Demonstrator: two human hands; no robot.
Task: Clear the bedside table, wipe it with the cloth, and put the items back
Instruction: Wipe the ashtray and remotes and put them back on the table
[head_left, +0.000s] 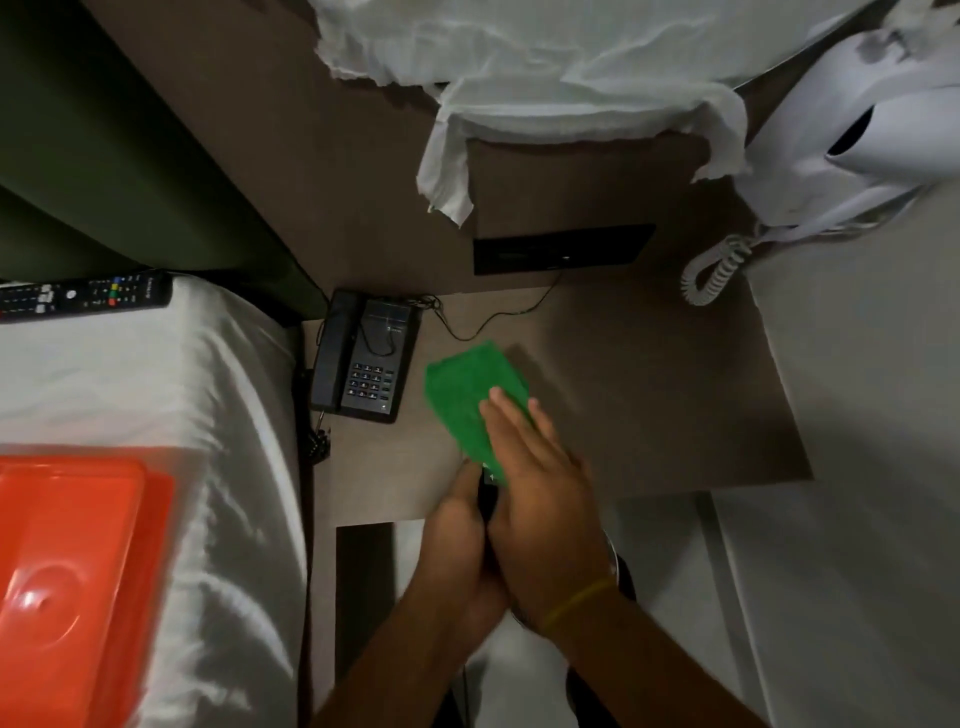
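Observation:
A green cloth (470, 392) sits folded between my two hands above the brown bedside table (649, 395). My right hand (540, 478) lies flat over the cloth's near part, fingers straight. My left hand (457, 525) is underneath, palm against it, with the cloth pressed between the two. A black desk phone (366, 356) stands on the table's left rear corner, its cord running to a black wall panel (563, 248). A black remote control (85, 295) and an orange lidded box (67, 582) lie on the white bed at the left.
The white bed (208, 415) borders the table on the left. A white wall-mounted unit (852, 140) with a coiled cord (714, 270) hangs at the upper right. Crumpled white fabric (519, 67) drapes over the headboard wall behind the table. Pale floor lies to the right.

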